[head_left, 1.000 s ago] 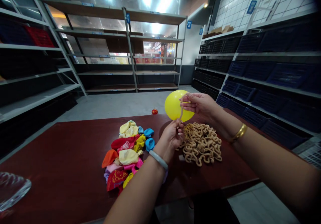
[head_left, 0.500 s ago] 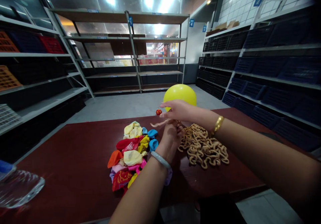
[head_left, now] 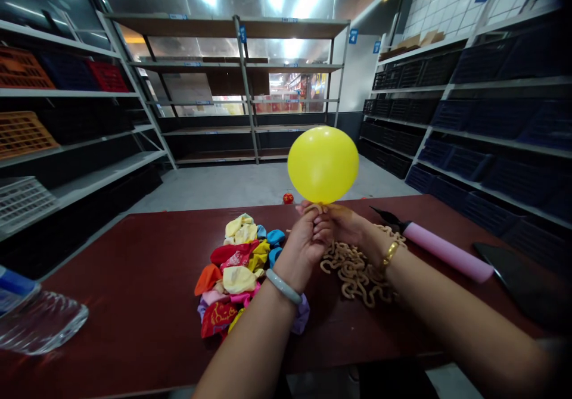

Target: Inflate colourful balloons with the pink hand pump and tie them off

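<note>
An inflated yellow balloon (head_left: 323, 164) stands upright above my hands, its neck down between my fingers. My left hand (head_left: 309, 235) is closed at the neck, fingers curled, with a bit of tan cord-like band (head_left: 315, 207) by its fingertips. From the other side, my right hand (head_left: 347, 223) pinches at the balloon's neck, fingers touching the left ones. The knot or tail is hidden by the fingers. Below my right hand lies a heap of tan bands (head_left: 353, 274). Left of my left forearm is a pile of uninflated coloured balloons (head_left: 236, 280).
A pink balloon pump (head_left: 449, 251) with a black nozzle and a dark flat object (head_left: 513, 280) lie on the right of the dark red table (head_left: 134, 304). A clear water bottle (head_left: 42, 315) is at the left. A small red ball-like item (head_left: 288, 198) shows beyond the far edge. Shelves (head_left: 250, 131) surround the room.
The balloon has risen into full view above my hands. My right hand has come down from over the left to its neck. The pink pump is now uncovered.
</note>
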The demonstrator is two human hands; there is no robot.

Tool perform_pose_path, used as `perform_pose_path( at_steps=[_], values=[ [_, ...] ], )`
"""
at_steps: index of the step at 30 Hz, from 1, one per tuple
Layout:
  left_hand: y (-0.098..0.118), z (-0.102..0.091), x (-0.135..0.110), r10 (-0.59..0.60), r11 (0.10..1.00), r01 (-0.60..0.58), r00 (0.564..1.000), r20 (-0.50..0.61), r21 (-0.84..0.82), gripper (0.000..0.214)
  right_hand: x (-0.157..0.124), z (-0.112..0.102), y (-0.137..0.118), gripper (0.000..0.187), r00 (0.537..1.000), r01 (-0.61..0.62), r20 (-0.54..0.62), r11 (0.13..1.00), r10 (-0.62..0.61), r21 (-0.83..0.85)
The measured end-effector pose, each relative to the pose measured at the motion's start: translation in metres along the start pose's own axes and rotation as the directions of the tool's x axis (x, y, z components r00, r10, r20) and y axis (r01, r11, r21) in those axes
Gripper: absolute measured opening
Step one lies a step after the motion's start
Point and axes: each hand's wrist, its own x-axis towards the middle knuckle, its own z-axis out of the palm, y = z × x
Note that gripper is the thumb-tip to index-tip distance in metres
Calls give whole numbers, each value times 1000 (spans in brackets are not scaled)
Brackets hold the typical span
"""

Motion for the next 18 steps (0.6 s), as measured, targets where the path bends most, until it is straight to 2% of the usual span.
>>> perform_pose_path(
  at_steps=[5, 10, 12, 14, 16, 18],
  values=[
    [8, -4, 1, -68, 998, 68, 998, -6, -1, 23, 6, -2, 4, 27, 999, 5, 33, 982, -12, 186],
    [13, -12, 7, -92, 988, 98, 994, -55, 116, 16, 2, -19, -1, 21, 999, 18, -40, 978, -10, 206],
    [14, -15, 11, -30, 976, 47, 996, -84, 211, 15, 1, -25, -2, 22, 995, 38, -102, 975, -16, 217],
    [13, -17, 14, 107, 948, -72, 989, -98, 309, 19, 0, -26, 0, 27, 987, 53, -162, 969, -14, 239],
    [13, -18, 16, 244, 904, -200, 967, -73, 378, 21, -1, -20, 4, 32, 980, 50, -200, 967, 2, 252],
    [14, -15, 15, 288, 892, -250, 956, -48, 376, 20, -3, -11, 8, 33, 976, 34, -217, 968, 22, 249]
  ],
)
